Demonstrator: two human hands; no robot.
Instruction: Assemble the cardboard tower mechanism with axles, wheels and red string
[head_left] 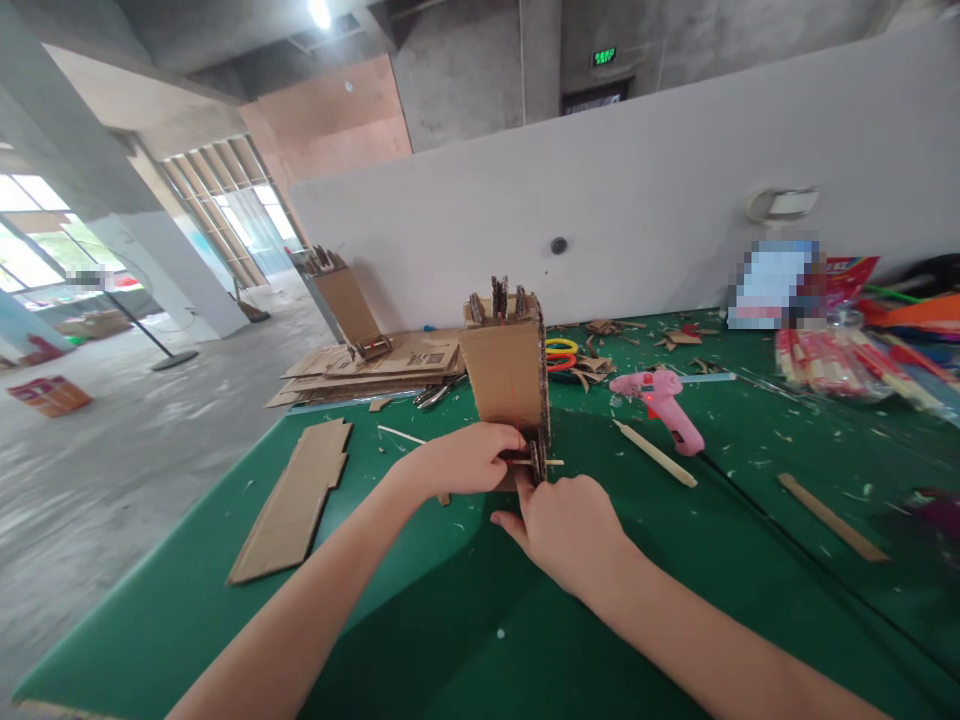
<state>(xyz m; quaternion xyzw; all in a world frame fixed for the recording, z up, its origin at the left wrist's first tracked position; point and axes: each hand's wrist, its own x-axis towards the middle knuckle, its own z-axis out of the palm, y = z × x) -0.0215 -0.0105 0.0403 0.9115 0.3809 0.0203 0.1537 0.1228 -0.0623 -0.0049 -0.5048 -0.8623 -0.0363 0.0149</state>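
Observation:
A brown cardboard structure (510, 375) stands upright on the green table, with layered cardboard prongs on top and a red thread down its front. At its base, a thin wooden stick (555, 462) passes through a small cardboard bracket. My left hand (472, 455) is closed at the left end of this stick, its fingertips partly hidden. From the right, my right hand (574, 525) presses against the bracket. Its index finger reaches inside, the thumb points away, and the other fingers curl at the bracket's outer side.
To the right lie a pink glue gun (660, 400) with a black cord and a pale, pen-like stick (656, 453). Scissors (561, 355) and scraps sit behind. A cut cardboard piece (292, 500) lies left, near stacked cardboard (412, 355) carrying another structure (349, 310).

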